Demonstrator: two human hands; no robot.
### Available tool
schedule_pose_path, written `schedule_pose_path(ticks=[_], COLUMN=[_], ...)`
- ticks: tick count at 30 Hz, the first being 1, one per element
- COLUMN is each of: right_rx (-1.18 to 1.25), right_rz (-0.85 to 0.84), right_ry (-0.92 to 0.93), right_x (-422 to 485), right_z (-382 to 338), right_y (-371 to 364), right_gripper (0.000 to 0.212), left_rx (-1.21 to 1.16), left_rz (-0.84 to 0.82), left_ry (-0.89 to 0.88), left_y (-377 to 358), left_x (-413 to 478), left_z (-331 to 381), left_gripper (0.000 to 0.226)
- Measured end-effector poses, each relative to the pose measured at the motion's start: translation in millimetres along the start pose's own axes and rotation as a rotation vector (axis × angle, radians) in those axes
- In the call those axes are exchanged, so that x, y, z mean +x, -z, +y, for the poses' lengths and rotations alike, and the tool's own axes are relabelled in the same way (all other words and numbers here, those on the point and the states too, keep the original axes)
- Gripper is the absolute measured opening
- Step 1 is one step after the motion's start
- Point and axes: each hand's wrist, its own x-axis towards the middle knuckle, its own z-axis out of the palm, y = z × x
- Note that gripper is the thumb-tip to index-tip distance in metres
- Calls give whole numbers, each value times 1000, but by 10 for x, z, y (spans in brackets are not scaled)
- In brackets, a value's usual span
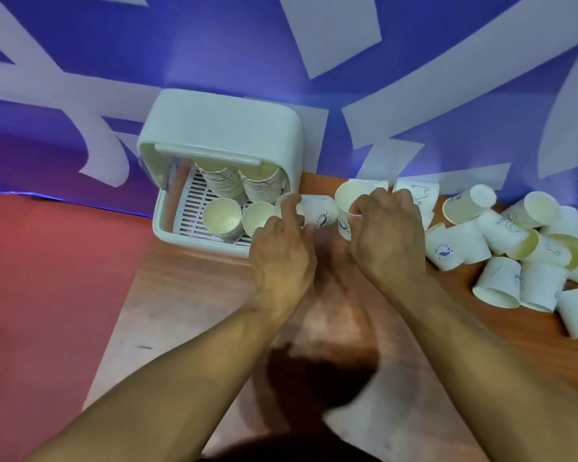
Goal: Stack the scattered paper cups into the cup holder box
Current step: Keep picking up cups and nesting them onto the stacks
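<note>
I see left hand (pixel 282 248) with fingers curled round sideways cup (pixel 318 212), just by box's front right corner. Right hand (pixel 386 235) pinches rim of second cup (pixel 346 201), mouth up, just beside first. Box (pixel 167 225) stands open at back left of table (pixel 187 295), against blue banner (pixel 214 45). Two tall stacks (pixel 221 184) at rear, two short stacks (pixel 221 220) in front. Loose cups (pixel 514 241) heaped at right, most on sides.

Scattered white paper cups (pixel 501 281) lie right of the open cup holder box (pixel 221 128), which holds stacks (pixel 219 183)
</note>
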Motion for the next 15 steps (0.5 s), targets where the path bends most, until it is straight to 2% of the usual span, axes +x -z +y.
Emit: schedule_pose_path(ticks=[2, 7, 11, 15], right_rx=[34, 141, 188, 209], right_rz=[94, 209, 229, 192], right_ry=[27, 96, 168, 222], right_x=[-72, -116, -74, -58], right_z=[-159, -585, -874, -1041], right_y=[58, 153, 132, -69], right_gripper=[6, 6, 12, 3], left_rx=[40, 103, 199, 253], left_rz=[91, 231, 213, 216], left_ry=[-68, -162, -187, -167], left_y=[162, 571, 856, 1000], left_x=[-19, 0, 68, 118], left_z=[-76, -322, -613, -885], left_gripper=[35, 15, 6, 6])
